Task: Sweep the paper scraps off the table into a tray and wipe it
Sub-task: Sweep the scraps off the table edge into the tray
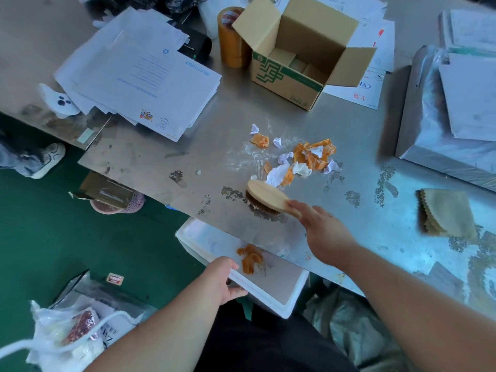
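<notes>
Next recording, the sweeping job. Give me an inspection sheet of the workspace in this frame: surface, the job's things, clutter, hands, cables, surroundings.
Surface: metal table, smeared white near the scraps, with patchy dark residue.
Job's things: orange and white paper scraps heaped just beyond the brush; a few orange scraps already in the white tray, held below the table's edge; folded cloth lies untouched at the right.
Clutter: open cardboard box, tape rolls, paper stack, wrapped bundle.
Hands: left hand grips the tray's rim; right hand holds the brush's handle.
Cables: nothing seen.
Surroundings: green floor, pink basket, plastic bag with a white cord across it, someone's shoe.
</notes>
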Demonstrator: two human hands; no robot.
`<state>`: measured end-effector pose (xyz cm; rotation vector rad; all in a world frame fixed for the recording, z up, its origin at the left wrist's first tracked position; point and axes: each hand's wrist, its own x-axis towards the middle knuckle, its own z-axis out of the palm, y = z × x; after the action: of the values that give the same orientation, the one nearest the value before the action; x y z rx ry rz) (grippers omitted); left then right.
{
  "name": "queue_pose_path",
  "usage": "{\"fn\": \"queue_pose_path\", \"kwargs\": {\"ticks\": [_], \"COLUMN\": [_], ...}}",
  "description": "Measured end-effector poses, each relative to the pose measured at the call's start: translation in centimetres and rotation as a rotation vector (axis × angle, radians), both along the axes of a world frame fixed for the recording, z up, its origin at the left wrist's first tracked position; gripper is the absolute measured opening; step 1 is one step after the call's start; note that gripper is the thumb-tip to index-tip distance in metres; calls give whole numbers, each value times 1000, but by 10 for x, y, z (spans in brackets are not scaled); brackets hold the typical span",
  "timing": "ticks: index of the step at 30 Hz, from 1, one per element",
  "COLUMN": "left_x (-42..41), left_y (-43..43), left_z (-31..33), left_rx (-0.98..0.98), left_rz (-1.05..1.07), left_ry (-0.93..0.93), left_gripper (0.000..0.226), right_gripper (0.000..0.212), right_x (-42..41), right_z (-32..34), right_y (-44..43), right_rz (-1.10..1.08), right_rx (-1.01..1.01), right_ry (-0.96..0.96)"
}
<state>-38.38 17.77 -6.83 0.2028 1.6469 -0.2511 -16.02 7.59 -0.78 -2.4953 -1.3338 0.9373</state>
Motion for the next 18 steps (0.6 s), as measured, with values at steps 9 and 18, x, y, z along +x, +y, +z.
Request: {"fn": "queue_pose_path", "kwargs": {"ticks": [9, 18], "left_x": [-8, -8], "left_y": [5, 5], "left_z": [0, 4], "left_rx": [18, 18], "left_rz": [-55, -84], "left_ry": [4, -1], "left_gripper": [24, 16], "right_gripper": [52, 52], "right_x": [-53, -91], "right_z": [3, 10], "right_y": [-45, -78], "right_rz": [-34, -4], "right_rx": [-12, -64], "right_ry": [40, 45]}}
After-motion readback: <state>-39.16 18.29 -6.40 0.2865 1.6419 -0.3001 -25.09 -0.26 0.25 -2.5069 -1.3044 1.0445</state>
